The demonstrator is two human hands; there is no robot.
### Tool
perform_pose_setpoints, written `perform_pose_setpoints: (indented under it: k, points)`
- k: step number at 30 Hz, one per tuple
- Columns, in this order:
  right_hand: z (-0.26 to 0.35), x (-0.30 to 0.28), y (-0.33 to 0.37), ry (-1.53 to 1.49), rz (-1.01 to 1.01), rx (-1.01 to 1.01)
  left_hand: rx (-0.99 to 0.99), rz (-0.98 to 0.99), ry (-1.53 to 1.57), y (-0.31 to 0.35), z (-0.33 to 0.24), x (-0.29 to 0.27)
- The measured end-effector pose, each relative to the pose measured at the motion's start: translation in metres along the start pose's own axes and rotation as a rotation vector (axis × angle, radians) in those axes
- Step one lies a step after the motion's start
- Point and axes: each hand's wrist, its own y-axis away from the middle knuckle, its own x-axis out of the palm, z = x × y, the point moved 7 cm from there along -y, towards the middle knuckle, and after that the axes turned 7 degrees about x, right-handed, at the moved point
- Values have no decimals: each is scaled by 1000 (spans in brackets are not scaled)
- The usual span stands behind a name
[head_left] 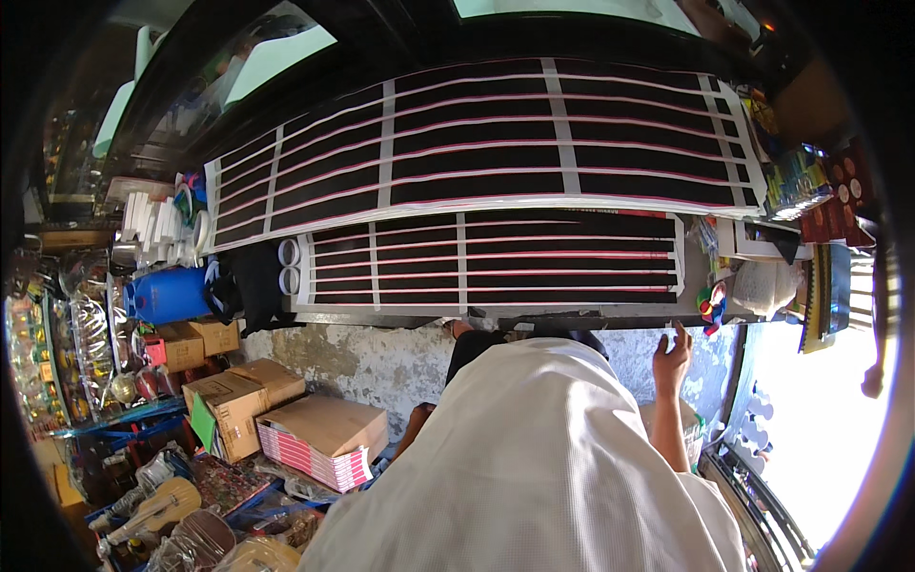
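1. Nearest the camera, the person's white garment (534, 458) fills the lower centre, with a bare knee (416, 426) and dark shorts (477, 348) showing at its upper left edge.
2. Right hand (673, 357): raised on a bare forearm at the right of the garment, just below the near edge of the surface (572, 319). The fingers (682, 336) are released and loosely spread, grasping nothing; their tips lie close to that edge, though contact cannot be confirmed.
3. Left hand: hidden from view, so whether its fingers are released or clenched cannot be told.
4. On the floor (372, 367) to the left stand cardboard boxes (243, 396); beside them lies a stack of pink-edged flat packs (319, 448) with a brown sheet on top.
5. The nearer striped sheet (496, 257), black with white and red lines, lies flat on the surface directly ahead of the right hand.
6. Two white tape rolls (289, 267) stand just beside the left end of this sheet, next to a dark bundle (250, 286) and a blue drum (167, 296).
7. A small red, green and blue toy-like object (710, 303) sits at the right end of the surface.
8. Farthest, a larger striped sheet (486, 143) of the same pattern overlaps the far edge of the nearer one.
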Motion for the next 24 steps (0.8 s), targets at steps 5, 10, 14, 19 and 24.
perform_pose_setpoints:
  k: [5,10,14,19,24]
  points:
    - [-21,1,-47,-69,-108,-7,57,50,-12,-12,-53,-5]
    - [-17,6,-63,-28,-124,-2,123,95,-22,-47,-91,3]
    - [-21,15,-68,-77,-55,84,127,86,-25,-65,-89,6]
    - [-19,17,-66,-84,-69,89,247,120,-92,-59,-75,3]
    - [-13,14,-59,-11,-98,44,188,74,24,-50,-52,4]
